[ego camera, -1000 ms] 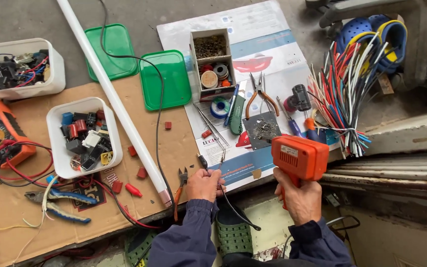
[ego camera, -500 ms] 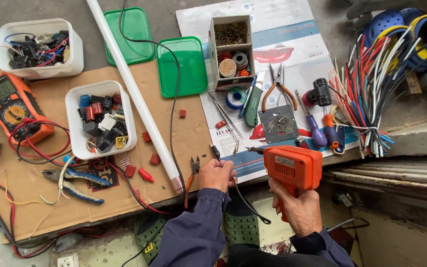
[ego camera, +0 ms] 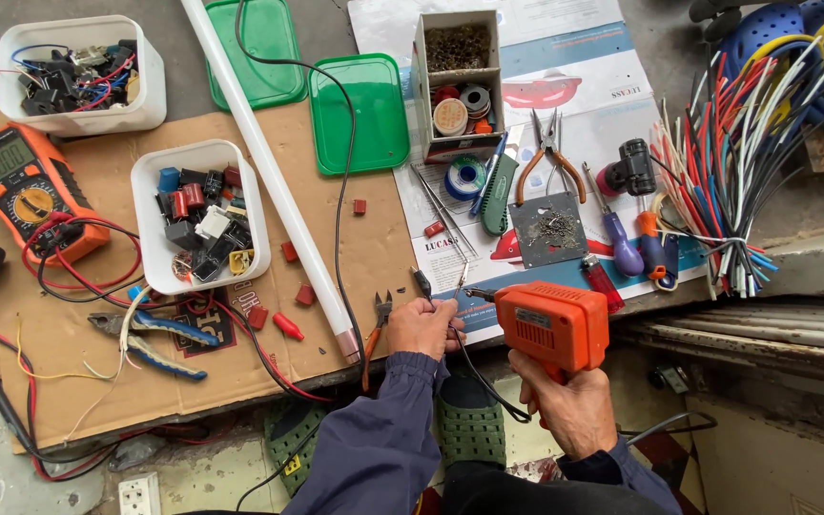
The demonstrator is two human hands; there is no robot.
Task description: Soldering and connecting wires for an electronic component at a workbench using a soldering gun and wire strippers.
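Soldering gun (ego camera: 553,324), clasped in right hand (ego camera: 565,405), stays near left hand (ego camera: 424,327) pinching wire (ego camera: 460,343).

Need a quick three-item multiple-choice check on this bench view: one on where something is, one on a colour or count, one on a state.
1. Where does the orange multimeter lie?
A. On the brown cardboard sheet, at the left
B. On the printed paper
C. In a white tub

2. How many green plastic lids lie on the bench?
A. One
B. Two
C. Four

3. What is the right hand doing?
A. Resting open
B. Gripping the orange pistol-shaped soldering gun
C. Holding pliers

Answers:
1 A, the meter sits on cardboard near the left edge.
2 B, two lids lie side by side beside the long white tube.
3 B, its fingers wrap the gun's handle, while the left hand pinches a thin black wire near the tip.
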